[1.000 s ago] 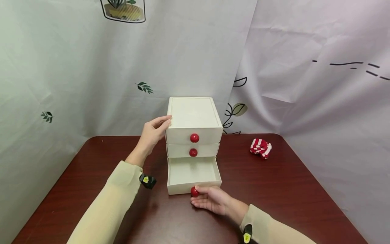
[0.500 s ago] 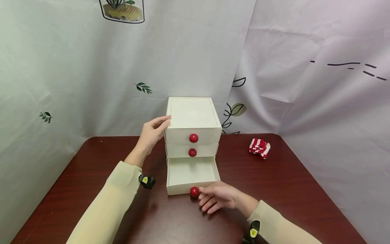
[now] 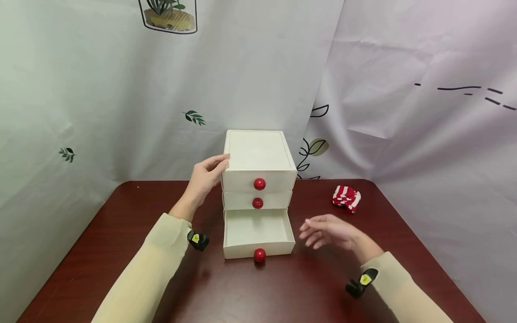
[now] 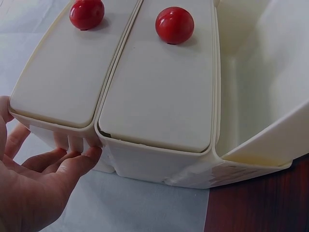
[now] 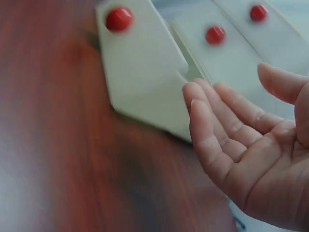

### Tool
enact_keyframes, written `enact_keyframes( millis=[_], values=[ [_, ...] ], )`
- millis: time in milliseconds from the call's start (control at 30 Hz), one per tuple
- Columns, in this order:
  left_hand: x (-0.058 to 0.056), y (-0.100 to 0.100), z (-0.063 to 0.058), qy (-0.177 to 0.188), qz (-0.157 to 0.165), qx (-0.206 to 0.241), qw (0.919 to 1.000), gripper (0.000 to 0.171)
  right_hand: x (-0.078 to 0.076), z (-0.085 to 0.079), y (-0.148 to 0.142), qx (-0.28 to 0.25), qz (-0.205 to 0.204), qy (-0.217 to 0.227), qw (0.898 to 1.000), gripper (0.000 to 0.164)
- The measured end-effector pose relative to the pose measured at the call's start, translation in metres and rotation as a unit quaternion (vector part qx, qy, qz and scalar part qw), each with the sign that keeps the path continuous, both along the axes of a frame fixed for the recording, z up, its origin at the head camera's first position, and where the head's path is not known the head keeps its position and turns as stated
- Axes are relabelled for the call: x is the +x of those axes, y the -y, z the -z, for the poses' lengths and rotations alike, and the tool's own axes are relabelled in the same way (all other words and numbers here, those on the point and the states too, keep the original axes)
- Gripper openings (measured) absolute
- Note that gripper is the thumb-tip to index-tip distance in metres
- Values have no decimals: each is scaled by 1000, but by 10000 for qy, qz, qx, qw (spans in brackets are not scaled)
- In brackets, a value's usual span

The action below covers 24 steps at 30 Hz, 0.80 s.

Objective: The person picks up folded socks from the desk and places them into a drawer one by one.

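A white drawer cabinet (image 3: 258, 150) with red knobs stands at the table's back middle. Its bottom drawer (image 3: 258, 226) is pulled out and holds nothing; the two above are closed. At the cabinet's upper left edge rests my left hand (image 3: 203, 177). In the left wrist view, several fingertips (image 4: 89, 153) touch the side wall, and one finger reaches the top edge. To the right of the pulled-out drawer, my right hand (image 3: 333, 231) is in the air, palm inward, fingers loosely bent around nothing. The lowest red knob (image 3: 260, 255) is free of any hand.
A crumpled red-and-white striped cloth (image 3: 346, 198) lies on the dark red-brown table (image 3: 258, 291), at the back right. Pale printed curtains (image 3: 258, 63) hang close behind the table and along both sides.
My right hand has let go of the bottom drawer's knob and moved right and away from it. The left hand stays at the cabinet's edge. The drawer remains pulled out.
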State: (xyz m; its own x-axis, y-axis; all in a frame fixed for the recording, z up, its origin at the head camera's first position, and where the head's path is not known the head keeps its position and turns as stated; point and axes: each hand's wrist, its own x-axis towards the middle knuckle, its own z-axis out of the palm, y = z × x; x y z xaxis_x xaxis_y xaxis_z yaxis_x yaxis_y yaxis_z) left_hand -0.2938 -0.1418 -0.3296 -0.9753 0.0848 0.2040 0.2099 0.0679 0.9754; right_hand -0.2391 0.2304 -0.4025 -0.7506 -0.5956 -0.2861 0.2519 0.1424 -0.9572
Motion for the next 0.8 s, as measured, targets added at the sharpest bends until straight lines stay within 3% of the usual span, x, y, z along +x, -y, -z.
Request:
enact_keyframes(
  millis=[100,200,367,500,667,733,800],
  values=[
    [-1,-1,0,-8,-19,-26,10000,45,-11,0,-20,-189,619,-223,9977,29],
    [-1,-1,0,12,-17,-29,10000,44,-20,0,-36,-512,1596,-557,9843,19],
    [-1,-2,0,0,-4,-4,10000,44,-33,0,-55,-862,3296,-1358,9303,14],
    [-1,-1,-1,5,-11,-25,10000,44,-43,2,-67,-216,4206,-1838,8881,26],
    [-1,0,-1,14,-36,-64,10000,45,-56,13,-85,1182,4737,-2223,8439,44],
    [-1,0,-1,39,-34,-68,10000,45,-61,19,-93,1554,4816,-2305,8311,46],
    [0,0,-1,70,-31,-77,9999,44,-64,26,-99,1714,4846,-2327,8256,47]
  ],
)
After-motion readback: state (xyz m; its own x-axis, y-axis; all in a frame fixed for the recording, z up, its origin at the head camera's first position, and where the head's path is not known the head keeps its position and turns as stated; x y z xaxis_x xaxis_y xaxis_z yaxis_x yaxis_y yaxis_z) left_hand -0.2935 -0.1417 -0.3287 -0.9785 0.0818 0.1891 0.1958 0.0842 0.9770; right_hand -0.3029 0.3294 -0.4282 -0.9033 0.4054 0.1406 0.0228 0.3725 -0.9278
